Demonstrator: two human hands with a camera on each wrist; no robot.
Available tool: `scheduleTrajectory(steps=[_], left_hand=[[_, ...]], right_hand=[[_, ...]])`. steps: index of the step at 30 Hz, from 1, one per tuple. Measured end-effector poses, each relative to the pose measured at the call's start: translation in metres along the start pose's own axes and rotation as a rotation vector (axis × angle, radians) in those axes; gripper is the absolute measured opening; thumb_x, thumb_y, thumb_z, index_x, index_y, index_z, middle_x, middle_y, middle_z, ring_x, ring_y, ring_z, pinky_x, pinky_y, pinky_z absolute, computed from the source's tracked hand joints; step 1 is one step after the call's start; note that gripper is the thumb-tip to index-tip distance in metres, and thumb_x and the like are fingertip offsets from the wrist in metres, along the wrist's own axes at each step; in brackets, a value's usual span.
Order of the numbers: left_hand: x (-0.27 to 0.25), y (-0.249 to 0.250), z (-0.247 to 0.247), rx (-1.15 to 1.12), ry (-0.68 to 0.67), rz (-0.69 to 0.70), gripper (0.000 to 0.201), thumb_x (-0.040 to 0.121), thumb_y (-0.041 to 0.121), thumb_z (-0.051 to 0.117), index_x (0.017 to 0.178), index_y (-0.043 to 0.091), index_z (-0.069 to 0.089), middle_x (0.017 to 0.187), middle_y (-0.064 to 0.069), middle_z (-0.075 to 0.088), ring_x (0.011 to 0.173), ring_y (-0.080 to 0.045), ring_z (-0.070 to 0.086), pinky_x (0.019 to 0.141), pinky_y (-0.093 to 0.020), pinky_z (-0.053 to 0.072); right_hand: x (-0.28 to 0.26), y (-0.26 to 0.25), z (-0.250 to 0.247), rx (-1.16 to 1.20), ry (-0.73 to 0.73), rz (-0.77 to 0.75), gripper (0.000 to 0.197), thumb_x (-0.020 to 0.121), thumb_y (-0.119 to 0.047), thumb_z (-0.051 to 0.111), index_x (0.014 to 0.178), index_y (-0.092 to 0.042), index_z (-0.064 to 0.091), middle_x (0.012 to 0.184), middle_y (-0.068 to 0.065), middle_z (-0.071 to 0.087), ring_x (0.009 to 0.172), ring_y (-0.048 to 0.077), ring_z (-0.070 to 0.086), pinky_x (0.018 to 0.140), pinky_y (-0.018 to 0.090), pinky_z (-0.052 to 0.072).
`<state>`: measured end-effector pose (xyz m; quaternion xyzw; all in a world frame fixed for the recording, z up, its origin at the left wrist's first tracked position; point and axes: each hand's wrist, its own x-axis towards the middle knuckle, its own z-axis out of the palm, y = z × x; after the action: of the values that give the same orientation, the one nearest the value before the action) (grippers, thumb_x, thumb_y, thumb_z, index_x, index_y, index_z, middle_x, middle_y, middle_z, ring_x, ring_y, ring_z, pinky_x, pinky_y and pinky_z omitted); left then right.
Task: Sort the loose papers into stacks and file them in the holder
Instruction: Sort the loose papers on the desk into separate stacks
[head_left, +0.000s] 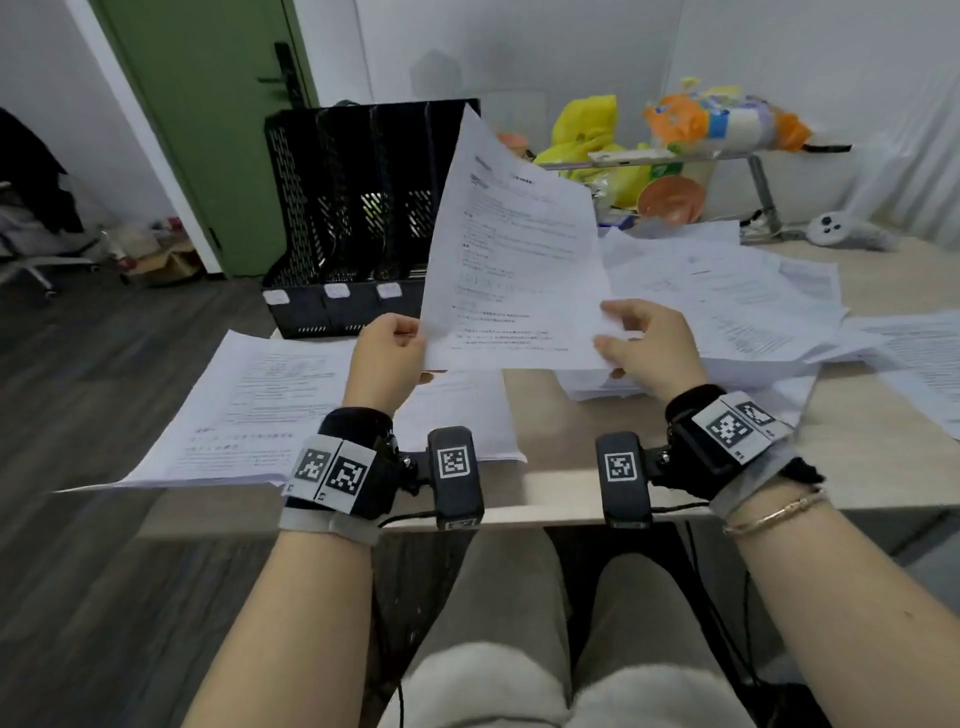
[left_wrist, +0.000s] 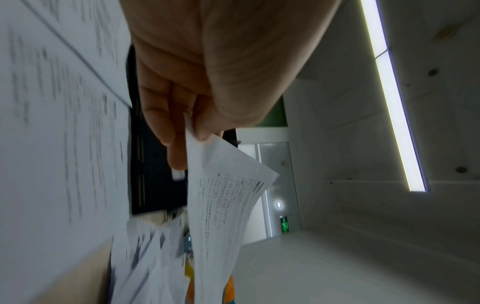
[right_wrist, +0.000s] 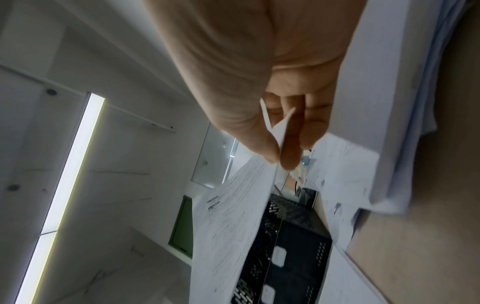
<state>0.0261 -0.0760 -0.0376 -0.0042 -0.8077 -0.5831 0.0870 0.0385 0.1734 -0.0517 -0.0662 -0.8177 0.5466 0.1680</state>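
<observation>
Both the left hand (head_left: 387, 347) and right hand (head_left: 644, 343) pinch a printed sheet (head_left: 511, 249) raised above the table's near edge (head_left: 571, 499), one stack (head_left: 291, 410) lying at its left, loose papers (head_left: 727, 296) at right, the holder (head_left: 353, 218) apparently unfilled.

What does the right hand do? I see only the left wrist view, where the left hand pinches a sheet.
Observer: In the head view the right hand pinches the same sheet at its lower right corner.
Operator: Thank you. Is anything filed yet?
Observer: It seems not. The slots of the holder that show in the head view look empty; the sheet hides the rightmost one.
</observation>
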Motion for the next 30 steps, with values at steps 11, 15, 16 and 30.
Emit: scheduleTrajectory(steps=[11,15,16,30], left_hand=[[-0.025,-0.041,-0.079,0.123,0.144,-0.149,0.034,0.089,0.003,0.052,0.122,0.008,0.050,0.089,-0.005,0.060,0.082,-0.021,0.059,0.080,-0.037,0.055],[-0.030,-0.049,-0.086,0.261,0.070,-0.183,0.040,0.086,0.004,0.059,0.125,0.009,0.050,0.110,-0.009,0.060,0.093,-0.022,0.055,0.080,-0.034,0.048],[-0.030,-0.049,-0.085,0.320,0.047,-0.172,0.040,0.086,0.006,0.060,0.125,0.009,0.051,0.117,-0.008,0.058,0.097,-0.021,0.054,0.078,-0.031,0.044],[-0.035,-0.064,-0.042,0.480,-0.272,-0.163,0.033,0.086,0.020,0.065,0.118,0.014,0.058,0.107,0.000,0.061,0.095,-0.014,0.056,0.080,-0.024,0.039]], right_hand=[[-0.026,-0.019,0.062,-0.010,-0.247,0.057,0.027,0.078,-0.002,0.072,0.104,-0.004,0.066,0.096,0.011,0.058,0.068,0.018,0.061,0.052,0.023,0.056],[-0.038,-0.014,0.068,-0.066,-0.337,0.140,0.027,0.076,-0.001,0.072,0.102,-0.002,0.065,0.094,0.010,0.058,0.064,0.020,0.064,0.057,0.027,0.059],[-0.041,-0.013,0.069,-0.078,-0.343,0.152,0.027,0.076,-0.001,0.072,0.102,-0.002,0.065,0.094,0.009,0.057,0.062,0.020,0.065,0.059,0.029,0.060],[-0.060,0.002,0.078,-0.246,-0.385,0.282,0.046,0.077,-0.013,0.074,0.118,-0.009,0.054,0.094,0.002,0.054,0.066,0.017,0.057,0.055,0.023,0.051]])
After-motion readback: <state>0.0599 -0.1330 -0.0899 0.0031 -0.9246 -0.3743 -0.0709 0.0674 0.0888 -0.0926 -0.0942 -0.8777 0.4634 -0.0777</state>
